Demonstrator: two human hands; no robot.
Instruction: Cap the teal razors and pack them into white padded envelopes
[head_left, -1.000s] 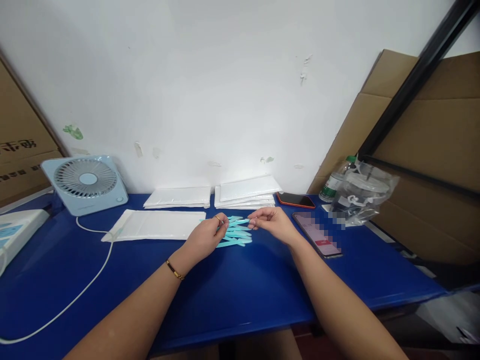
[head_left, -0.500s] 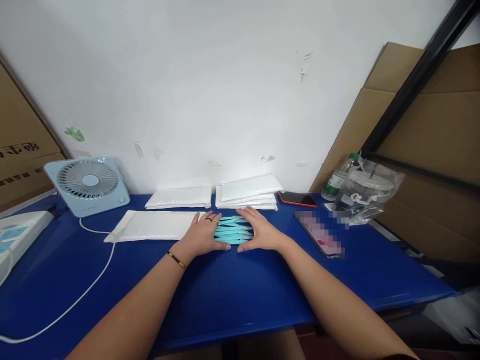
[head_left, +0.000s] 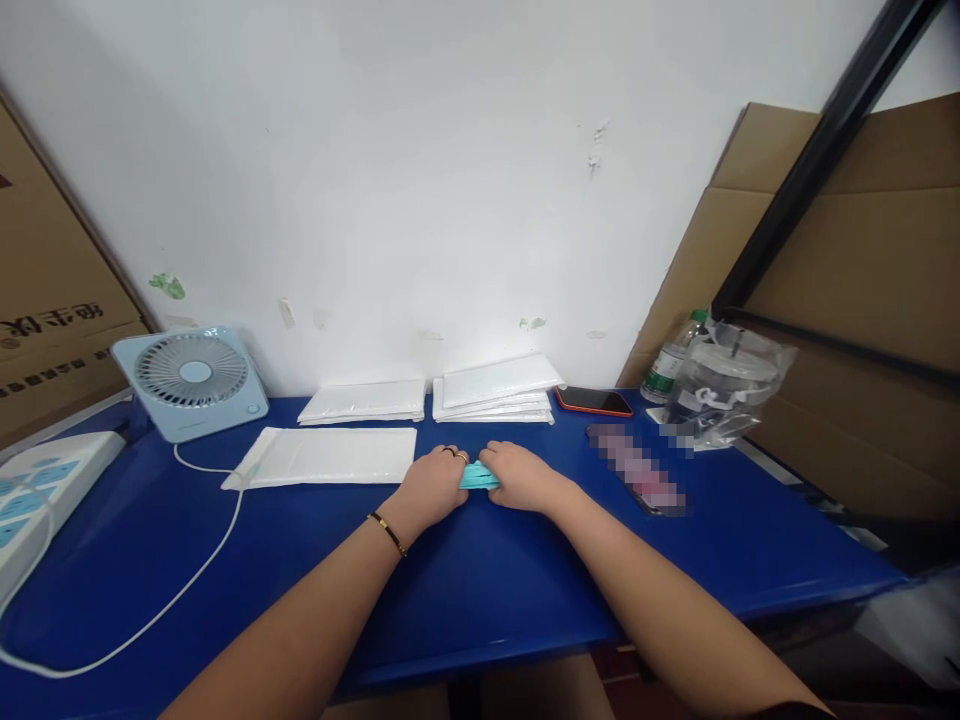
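A: Right in the middle now, a bundle of teal strips (head_left: 478, 477) is being held low over the blue desk (head_left: 510, 590), and it is shared by both hands!

B: How is it gripped on the left?

A: The left end is clasped by the left hand (head_left: 439, 485), fingers curled around it, rings showing on top. The right end is enclosed by the right hand (head_left: 521, 477), fingers bent inward in the same way.

B: So what is left to be seen of the strips?

A: Only a short teal stretch, framed between the two sets of fingers. Both ends are covered by the hands, and how far they reach inside the curl cannot be told.

B: And is the desktop touched?

A: That cannot be told either; the undersides are hidden.

B: What is set around the grip?

A: Just beside the left hand, a flat white packet (head_left: 330, 456) is laid out. Beyond the hands, a fanned white stack (head_left: 491, 390) is placed near the wall, with an orange-edged phone (head_left: 592, 402) set beside it.
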